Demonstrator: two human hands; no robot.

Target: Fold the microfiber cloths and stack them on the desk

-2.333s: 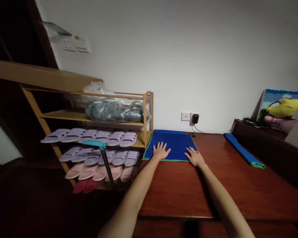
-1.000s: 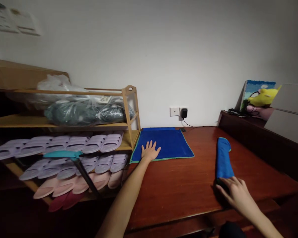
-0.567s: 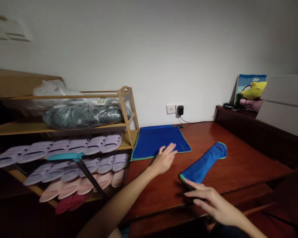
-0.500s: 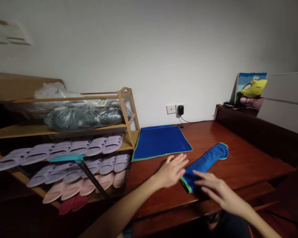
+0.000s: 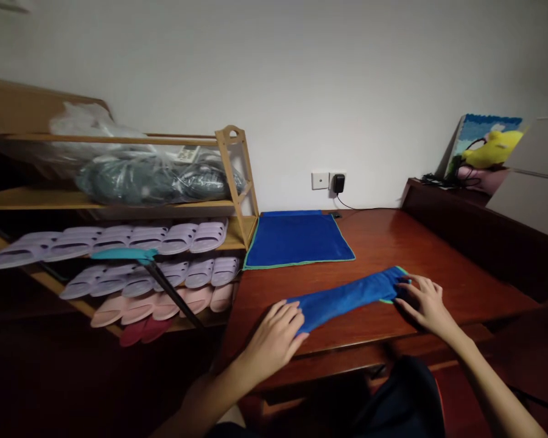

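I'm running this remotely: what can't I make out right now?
All in the head view:
Long blue cloth, left end: covered by the left hand.
Its right end: partly covered by the right hand; pinch or mere touch is unclear.
Cardboard box: cut off by the left edge.
Clear plastic bag: glare and folds obscure the contents.
Small dark item below the socket: too small to identify.

The counter leaves a passage between flat cloth and rolled cloth. The rack blocks the left, the ledge the right.
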